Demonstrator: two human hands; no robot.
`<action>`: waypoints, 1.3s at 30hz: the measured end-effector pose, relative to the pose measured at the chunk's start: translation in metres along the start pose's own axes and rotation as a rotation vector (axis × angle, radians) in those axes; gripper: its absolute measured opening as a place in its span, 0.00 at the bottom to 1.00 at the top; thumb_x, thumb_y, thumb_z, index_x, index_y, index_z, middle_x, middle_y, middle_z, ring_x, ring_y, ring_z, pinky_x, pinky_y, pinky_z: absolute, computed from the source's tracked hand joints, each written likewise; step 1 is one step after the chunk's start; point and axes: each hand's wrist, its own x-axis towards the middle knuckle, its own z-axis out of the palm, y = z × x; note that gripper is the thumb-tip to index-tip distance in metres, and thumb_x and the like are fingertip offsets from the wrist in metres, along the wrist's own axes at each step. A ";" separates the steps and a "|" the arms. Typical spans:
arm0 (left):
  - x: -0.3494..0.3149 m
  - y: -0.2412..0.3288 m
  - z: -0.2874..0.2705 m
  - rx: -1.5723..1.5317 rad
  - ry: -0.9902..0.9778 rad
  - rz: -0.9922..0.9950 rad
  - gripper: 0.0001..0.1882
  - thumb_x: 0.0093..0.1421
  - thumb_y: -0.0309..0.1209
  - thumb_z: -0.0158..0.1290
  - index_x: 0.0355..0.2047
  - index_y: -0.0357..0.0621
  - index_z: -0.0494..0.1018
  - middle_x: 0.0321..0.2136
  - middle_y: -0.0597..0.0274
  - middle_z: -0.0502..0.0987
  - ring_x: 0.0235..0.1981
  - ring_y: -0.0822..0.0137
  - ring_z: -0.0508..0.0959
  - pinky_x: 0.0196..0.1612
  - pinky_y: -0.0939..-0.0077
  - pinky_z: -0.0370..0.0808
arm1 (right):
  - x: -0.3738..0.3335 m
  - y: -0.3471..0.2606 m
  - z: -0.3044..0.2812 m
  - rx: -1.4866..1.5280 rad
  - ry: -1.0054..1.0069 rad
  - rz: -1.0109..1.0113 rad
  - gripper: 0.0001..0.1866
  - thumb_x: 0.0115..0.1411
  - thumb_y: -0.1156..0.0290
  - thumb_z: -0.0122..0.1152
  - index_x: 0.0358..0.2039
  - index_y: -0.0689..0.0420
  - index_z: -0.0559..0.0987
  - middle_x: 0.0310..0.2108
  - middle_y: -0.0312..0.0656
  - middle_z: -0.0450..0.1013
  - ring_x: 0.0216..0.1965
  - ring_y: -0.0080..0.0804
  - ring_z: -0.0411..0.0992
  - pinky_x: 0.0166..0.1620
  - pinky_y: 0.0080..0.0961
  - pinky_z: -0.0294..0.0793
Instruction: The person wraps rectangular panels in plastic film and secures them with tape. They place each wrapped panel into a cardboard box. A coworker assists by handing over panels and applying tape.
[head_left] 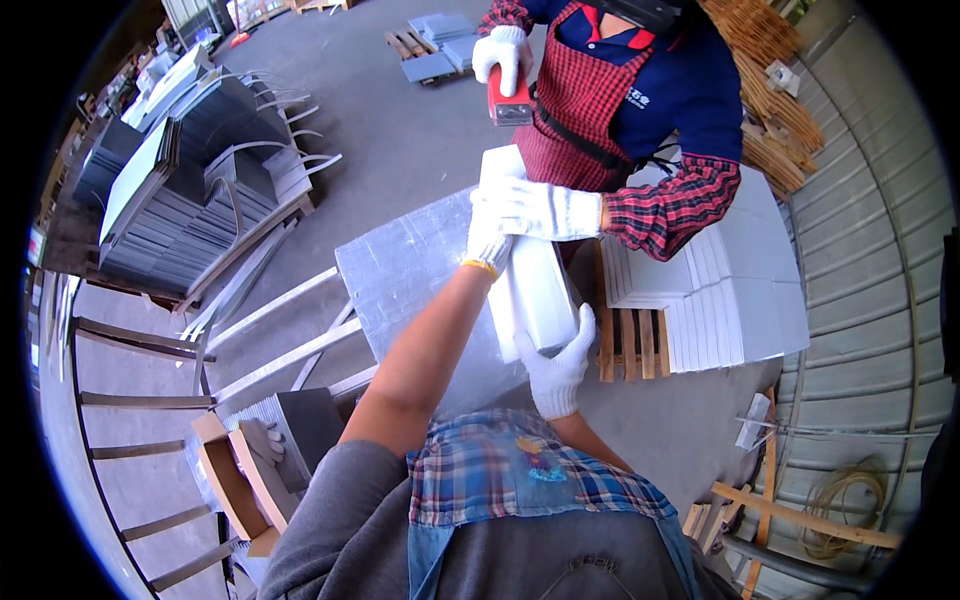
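A long white box [540,290] lies slantwise on a grey metal-topped table [400,270] in front of me. My left hand [487,238], in a white knit glove with a yellow cuff, is closed on its far part; a co-worker's gloved hand [550,210] overlaps it and hides some fingers. At the near end, my gloved right hand [558,372] is wrapped round the box, thumb and fingers on opposite sides. The co-worker's other gloved hand [503,58] holds a red handheld tool [509,103] above the far end of the box; its exact kind is unclear.
White slabs [720,290] are stacked on a wooden pallet [632,345] at right. Grey slabs [165,210] fill a pallet at left. An open cardboard box [225,470] stands at lower left near metal rails [285,365]. Wooden planks [800,515] lean at lower right.
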 end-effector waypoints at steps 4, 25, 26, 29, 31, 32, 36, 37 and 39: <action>0.010 -0.020 -0.014 -0.402 -0.037 0.015 0.18 0.73 0.30 0.38 0.60 0.42 0.65 0.49 0.60 0.75 0.48 0.67 0.80 0.47 0.76 0.81 | -0.004 0.000 0.008 -0.015 -0.007 -0.083 0.53 0.46 0.53 0.80 0.67 0.57 0.59 0.61 0.54 0.65 0.60 0.51 0.68 0.60 0.43 0.69; -0.064 0.087 -0.025 0.700 -0.579 1.067 0.11 0.61 0.37 0.52 0.29 0.44 0.77 0.34 0.56 0.77 0.46 0.52 0.74 0.59 0.54 0.66 | -0.005 0.001 0.002 0.073 0.022 -0.124 0.50 0.45 0.55 0.81 0.64 0.57 0.62 0.57 0.51 0.68 0.57 0.47 0.71 0.56 0.40 0.72; -0.055 0.088 -0.023 0.712 -0.579 1.095 0.10 0.61 0.37 0.51 0.28 0.45 0.77 0.32 0.56 0.77 0.44 0.52 0.74 0.58 0.55 0.66 | -0.005 0.001 -0.001 0.065 0.022 -0.119 0.51 0.45 0.55 0.81 0.64 0.56 0.62 0.57 0.51 0.69 0.56 0.47 0.72 0.56 0.41 0.72; -0.042 0.089 -0.016 0.712 -0.550 1.117 0.08 0.59 0.35 0.53 0.26 0.47 0.78 0.28 0.59 0.77 0.41 0.54 0.74 0.55 0.56 0.67 | -0.005 -0.004 -0.006 0.039 0.014 -0.077 0.51 0.45 0.54 0.81 0.65 0.55 0.62 0.56 0.52 0.70 0.56 0.48 0.72 0.55 0.41 0.73; -0.043 0.087 -0.013 0.754 -0.569 1.066 0.08 0.57 0.34 0.53 0.26 0.47 0.78 0.27 0.58 0.77 0.39 0.54 0.75 0.54 0.57 0.67 | -0.003 -0.008 -0.008 0.020 -0.001 -0.001 0.51 0.46 0.54 0.81 0.65 0.54 0.61 0.56 0.52 0.70 0.55 0.48 0.73 0.55 0.42 0.73; -0.044 0.091 -0.013 0.702 -0.576 1.029 0.08 0.57 0.33 0.53 0.26 0.46 0.79 0.27 0.56 0.78 0.38 0.54 0.76 0.53 0.57 0.68 | -0.003 -0.005 -0.011 -0.010 -0.026 0.007 0.52 0.46 0.52 0.80 0.66 0.53 0.60 0.56 0.54 0.71 0.55 0.51 0.73 0.55 0.43 0.74; -0.047 0.092 -0.016 0.723 -0.580 0.993 0.09 0.58 0.33 0.52 0.25 0.45 0.79 0.31 0.55 0.80 0.39 0.52 0.78 0.53 0.58 0.70 | -0.003 -0.027 -0.027 -0.093 -0.085 0.030 0.50 0.45 0.56 0.80 0.65 0.55 0.62 0.61 0.56 0.67 0.62 0.53 0.68 0.62 0.43 0.68; -0.047 0.090 -0.014 0.705 -0.584 0.987 0.09 0.58 0.33 0.53 0.26 0.45 0.79 0.31 0.56 0.80 0.41 0.52 0.78 0.53 0.58 0.70 | -0.002 -0.018 -0.026 -0.129 -0.039 -0.083 0.51 0.45 0.56 0.80 0.65 0.57 0.62 0.62 0.57 0.65 0.63 0.54 0.66 0.62 0.43 0.67; -0.045 0.090 -0.014 0.673 -0.543 1.041 0.08 0.57 0.34 0.54 0.25 0.46 0.80 0.29 0.58 0.79 0.39 0.53 0.78 0.51 0.58 0.72 | 0.006 -0.026 -0.032 -0.249 -0.012 -0.295 0.55 0.44 0.54 0.80 0.66 0.61 0.59 0.66 0.60 0.59 0.66 0.57 0.60 0.64 0.42 0.66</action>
